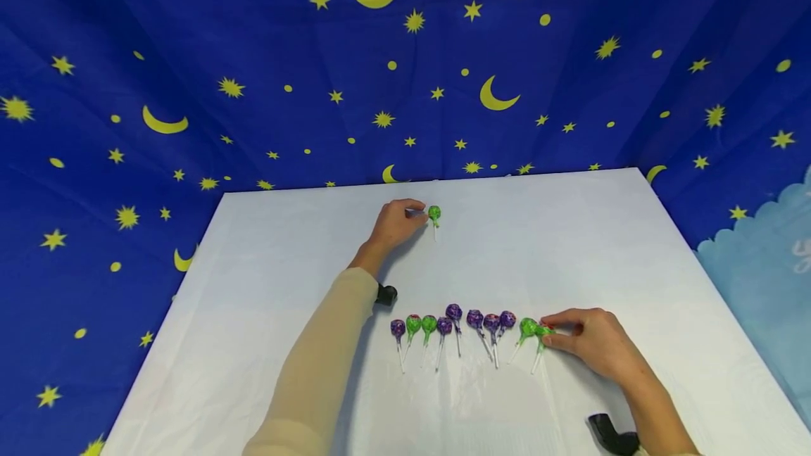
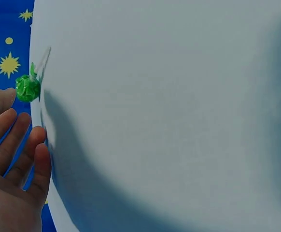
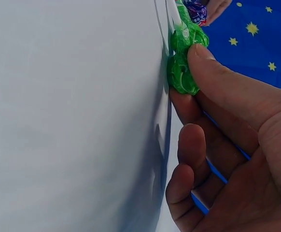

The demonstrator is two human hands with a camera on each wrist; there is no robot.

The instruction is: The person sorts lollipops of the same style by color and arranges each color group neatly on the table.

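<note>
At the far side of the white table, my left hand (image 1: 394,224) is beside a lone green lollipop (image 1: 434,212), its fingers loosely spread. In the left wrist view the thumb tip is right by that candy (image 2: 28,88); whether they touch I cannot tell. My right hand (image 1: 598,343) pinches a green-wrapped lollipop (image 3: 183,72) between thumb and fingers, at the right end of a row. Next to it lies another green lollipop (image 1: 528,328). Further left in the row are several purple lollipops (image 1: 475,319) and two green ones (image 1: 429,324), sticks toward me.
The white table (image 1: 304,231) backs onto a blue cloth (image 1: 443,48) with yellow moons and stars. A light blue panel (image 1: 760,280) hangs at the right. Black wrist devices show by the left sleeve (image 1: 329,350) and the right forearm (image 1: 659,407).
</note>
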